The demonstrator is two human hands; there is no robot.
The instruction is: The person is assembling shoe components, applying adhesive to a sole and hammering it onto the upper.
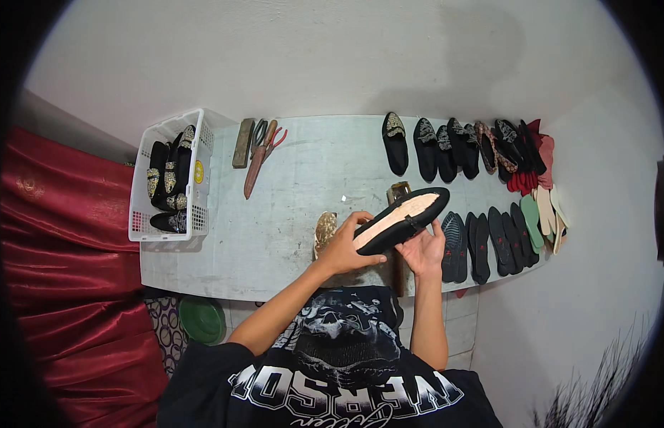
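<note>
The head view looks down on a pale worktop (pixel 289 214). Both hands hold one black shoe (pixel 402 219) up over the worktop's near edge. Its pale inside faces up. The left hand (pixel 344 246) has its grip wrapped tight around the shoe's near end. The right hand (pixel 423 251) holds the shoe from below, fingers curled on its side. A white basket (pixel 169 178) with black and gold shoes sits at the far left. A knife (pixel 256 170) and pliers (pixel 263 135) lie near it. A row of black shoes (pixel 446 146) lines the far right edge. Flat soles (pixel 496 242) lie just beside the right hand.
</note>
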